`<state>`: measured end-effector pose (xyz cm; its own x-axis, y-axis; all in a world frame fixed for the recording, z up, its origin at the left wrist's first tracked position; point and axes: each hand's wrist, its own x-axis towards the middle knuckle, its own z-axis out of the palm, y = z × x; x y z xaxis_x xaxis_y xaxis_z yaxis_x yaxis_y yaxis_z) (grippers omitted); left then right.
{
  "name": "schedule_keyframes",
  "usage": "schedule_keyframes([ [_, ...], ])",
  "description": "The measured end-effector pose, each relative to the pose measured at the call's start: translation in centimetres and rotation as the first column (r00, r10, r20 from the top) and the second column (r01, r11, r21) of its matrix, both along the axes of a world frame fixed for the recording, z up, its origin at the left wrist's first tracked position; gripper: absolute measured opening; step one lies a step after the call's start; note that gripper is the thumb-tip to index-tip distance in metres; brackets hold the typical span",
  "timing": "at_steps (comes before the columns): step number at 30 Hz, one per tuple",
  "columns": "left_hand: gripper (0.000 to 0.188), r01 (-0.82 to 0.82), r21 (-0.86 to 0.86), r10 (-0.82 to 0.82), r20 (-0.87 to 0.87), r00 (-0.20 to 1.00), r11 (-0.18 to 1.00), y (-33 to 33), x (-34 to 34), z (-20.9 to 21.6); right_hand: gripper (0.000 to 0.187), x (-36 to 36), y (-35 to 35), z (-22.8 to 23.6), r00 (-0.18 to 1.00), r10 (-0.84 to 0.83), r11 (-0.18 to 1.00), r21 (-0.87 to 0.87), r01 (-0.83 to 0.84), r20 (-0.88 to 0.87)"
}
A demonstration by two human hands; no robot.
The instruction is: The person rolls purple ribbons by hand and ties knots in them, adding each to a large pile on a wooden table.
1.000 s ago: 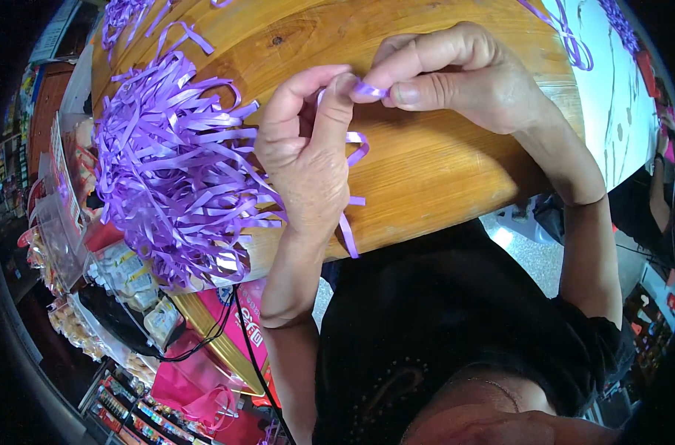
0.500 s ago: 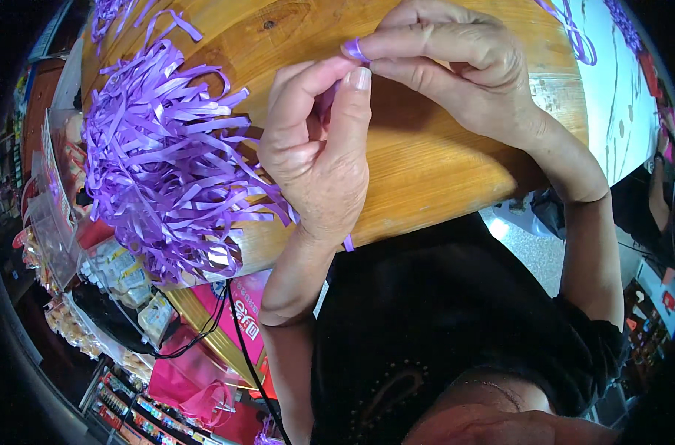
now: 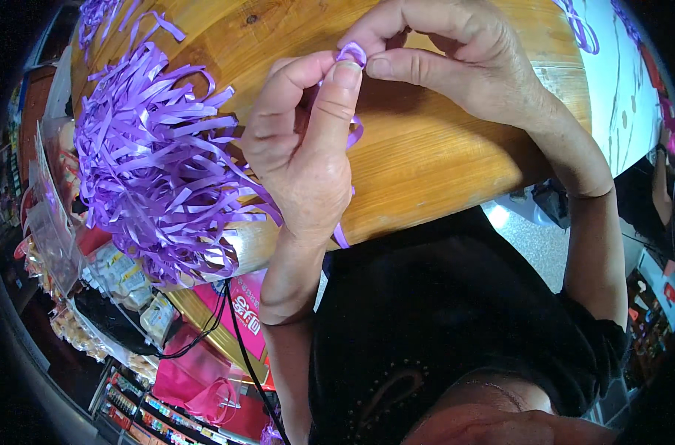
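Nearest to me, my black top (image 3: 456, 326) fills the lower middle of the view, both forearms coming up out of it. My left hand (image 3: 304, 148) is raised over the near edge of the wooden table (image 3: 441, 148), thumb and forefinger pinched shut on a purple ribbon strip (image 3: 351, 53). The strip is curled into a small loop right at the fingertips; its loose end hangs down behind my palm and shows again below the wrist, at the table edge. My right hand (image 3: 456, 55) comes in from the right, just past the left one, thumb and forefinger closed on the same loop, so the tips of both hands meet there, touching. Other right fingers are curled in; can't tell if they hold anything more.

To the left of my left hand, on the table, lies a big loose pile of purple ribbon strips (image 3: 152, 170), spilling over the near edge. A few more purple strips (image 3: 100, 11) lie at the far left corner, another piece (image 3: 578, 30) at the far right.

Below the table edge on the left: a black cable (image 3: 237, 326), a pink bag (image 3: 204, 386), clear packets of goods (image 3: 130, 282), small and blurred. Right of the table, pale floor (image 3: 530, 237).
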<state>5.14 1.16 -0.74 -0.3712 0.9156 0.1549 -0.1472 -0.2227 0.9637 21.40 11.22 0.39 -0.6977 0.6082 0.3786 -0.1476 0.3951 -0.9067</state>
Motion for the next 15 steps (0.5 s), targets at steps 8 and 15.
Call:
schedule_keyframes([
  [8, 0.008, 0.09, -0.156, -0.061, 0.18, 0.982, 0.984, -0.3, -0.6, 0.4, 0.024, -0.4, 1.4, -0.5, 0.995, -0.092, 0.752, 0.652, 0.097, -0.042],
  [15, 0.012, 0.173, -0.201, -0.115, 0.27, 0.956, 0.964, 0.2, -1.8, 0.1, 0.021, -1.0, 3.4, -0.1, 0.99, 0.0, 0.641, 0.76, 0.106, -0.138],
])
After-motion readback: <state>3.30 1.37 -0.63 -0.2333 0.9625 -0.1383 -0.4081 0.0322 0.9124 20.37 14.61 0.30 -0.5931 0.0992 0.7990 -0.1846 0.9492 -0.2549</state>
